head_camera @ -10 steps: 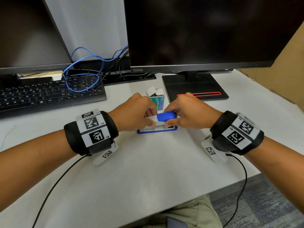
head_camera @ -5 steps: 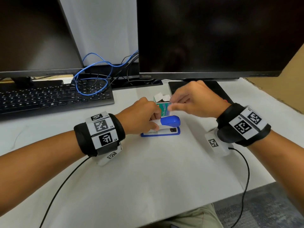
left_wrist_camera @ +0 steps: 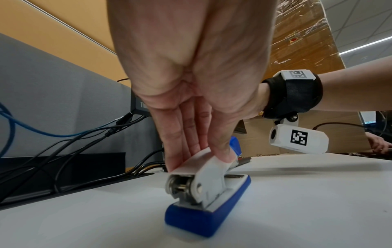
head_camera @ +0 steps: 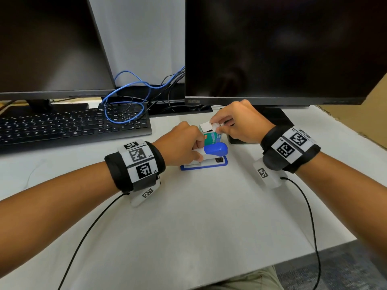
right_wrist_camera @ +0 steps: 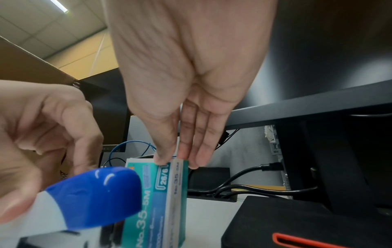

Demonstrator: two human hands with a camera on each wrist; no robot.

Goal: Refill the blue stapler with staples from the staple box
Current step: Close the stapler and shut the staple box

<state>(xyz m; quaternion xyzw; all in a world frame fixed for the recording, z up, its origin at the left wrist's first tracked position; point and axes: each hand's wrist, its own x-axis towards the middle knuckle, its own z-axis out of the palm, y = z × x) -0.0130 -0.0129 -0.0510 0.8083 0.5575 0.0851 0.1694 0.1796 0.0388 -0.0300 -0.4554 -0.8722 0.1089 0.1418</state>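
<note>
The blue-and-white stapler [head_camera: 209,156] lies on the white desk [head_camera: 188,216], its blue nose pointing right and its top lifted a little off the base [left_wrist_camera: 203,216]. My left hand [head_camera: 196,152] grips the white rear of the top cover between thumb and fingers [left_wrist_camera: 186,151]. Right behind it the teal staple box [head_camera: 212,138] stands upright with its white flaps open. My right hand [head_camera: 215,127] is over the box, its fingertips [right_wrist_camera: 163,161] pinching the top edge by the flap. What lies inside the box is hidden.
A black keyboard [head_camera: 69,126] with a looped blue cable [head_camera: 125,101] lies at the back left. Two dark monitors stand behind, and a black stand base [head_camera: 278,120] sits just right of the box. Cardboard [head_camera: 368,109] borders the desk's right side.
My right hand has let go of the stapler's blue nose and moved back and up to the top of the staple box. The left hand still holds the stapler.
</note>
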